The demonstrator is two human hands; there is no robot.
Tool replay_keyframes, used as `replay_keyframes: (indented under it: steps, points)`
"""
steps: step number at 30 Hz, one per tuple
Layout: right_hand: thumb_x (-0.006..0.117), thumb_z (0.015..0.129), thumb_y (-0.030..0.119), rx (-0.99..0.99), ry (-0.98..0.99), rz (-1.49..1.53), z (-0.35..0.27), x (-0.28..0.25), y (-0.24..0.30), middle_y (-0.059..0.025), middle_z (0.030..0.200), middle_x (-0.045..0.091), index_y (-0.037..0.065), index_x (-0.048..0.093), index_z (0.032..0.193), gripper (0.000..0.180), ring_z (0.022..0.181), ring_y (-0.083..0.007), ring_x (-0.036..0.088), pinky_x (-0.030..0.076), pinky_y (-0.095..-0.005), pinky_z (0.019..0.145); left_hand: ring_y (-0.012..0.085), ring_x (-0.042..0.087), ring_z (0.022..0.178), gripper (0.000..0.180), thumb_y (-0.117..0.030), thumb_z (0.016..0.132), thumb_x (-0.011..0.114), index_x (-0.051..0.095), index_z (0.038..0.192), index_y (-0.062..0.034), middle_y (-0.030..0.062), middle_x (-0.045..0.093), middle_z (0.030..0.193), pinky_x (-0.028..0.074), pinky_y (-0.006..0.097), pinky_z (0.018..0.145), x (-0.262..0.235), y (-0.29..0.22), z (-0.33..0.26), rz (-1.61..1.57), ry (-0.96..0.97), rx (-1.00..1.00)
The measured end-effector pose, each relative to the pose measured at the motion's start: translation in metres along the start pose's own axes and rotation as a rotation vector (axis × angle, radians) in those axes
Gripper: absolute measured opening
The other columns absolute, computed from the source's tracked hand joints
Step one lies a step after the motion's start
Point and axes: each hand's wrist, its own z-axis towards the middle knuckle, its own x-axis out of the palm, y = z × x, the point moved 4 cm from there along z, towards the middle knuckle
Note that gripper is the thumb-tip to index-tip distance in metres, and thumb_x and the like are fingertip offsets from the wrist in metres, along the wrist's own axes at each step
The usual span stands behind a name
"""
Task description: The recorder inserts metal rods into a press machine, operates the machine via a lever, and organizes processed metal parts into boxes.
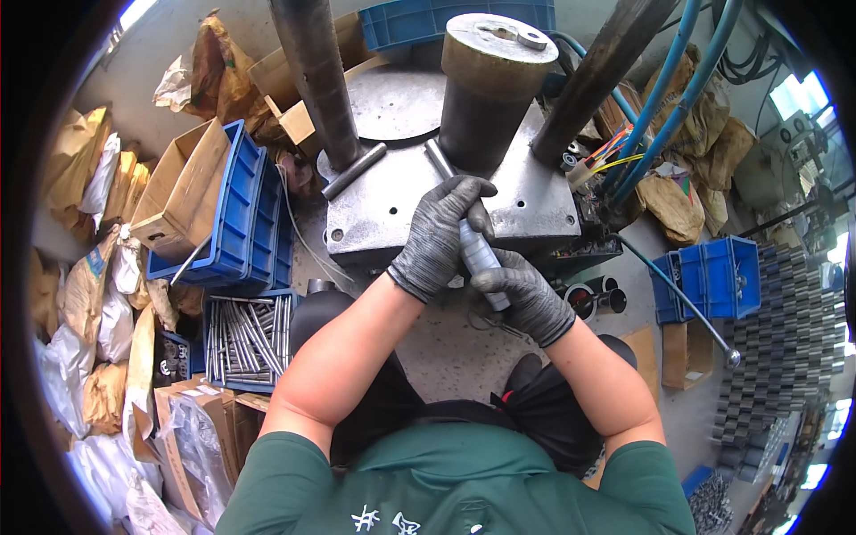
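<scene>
As two gloved hands meet just in front of the machine bed (361,203), the left hand (437,234) has its fingers curled round the upper part of a grey metal cylinder (480,253), the right hand (530,296) clasping its lower end; a short bar (354,171) lies on the bed's left side, rods (250,337) left of it.

A shiny grey metal cylinder (480,254) (partly out of sight), aslant between gloved fingers (497,281)
</scene>
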Motion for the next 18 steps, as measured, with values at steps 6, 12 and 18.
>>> replay_keyframes:
  steps: [6,12,18]
  points:
    - [0.080,0.084,0.028,0.014,0.088,0.087,0.007,0.002,0.001,-0.0033,0.081,0.063,0.003,0.064,0.111,0.040,0.058,-0.0102,0.055,0.041,-0.0247,0.048,0.0123,0.058,0.060,0.024,-0.024,0.110,0.059,0.070,0.107,-0.0026,-0.0005,0.056,0.066,0.053,0.029,0.061,0.009,-0.016,-0.013,0.349,-0.195,0.417]
    - [0.081,0.083,0.030,0.015,0.145,0.096,0.003,-0.001,-0.003,-0.0050,0.085,0.063,0.002,0.063,0.115,0.046,0.059,-0.0113,0.055,0.042,-0.0249,0.048,0.0130,0.058,0.063,0.025,-0.026,0.108,0.060,0.068,0.107,-0.0015,-0.0030,0.053,0.065,0.050,0.026,0.063,-0.012,-0.027,0.006,-0.108,-0.116,0.032]
    - [0.082,0.086,0.025,-0.254,-0.234,0.246,0.006,-0.031,0.028,-0.0100,0.109,0.069,0.000,0.059,0.137,0.061,0.071,-0.0141,0.063,0.050,-0.0242,0.055,0.0167,0.065,0.073,0.025,-0.021,0.104,0.062,0.067,0.114,0.0013,0.0016,0.064,0.075,0.052,0.026,0.061,-0.026,-0.020,0.005,-0.292,-0.144,0.005]
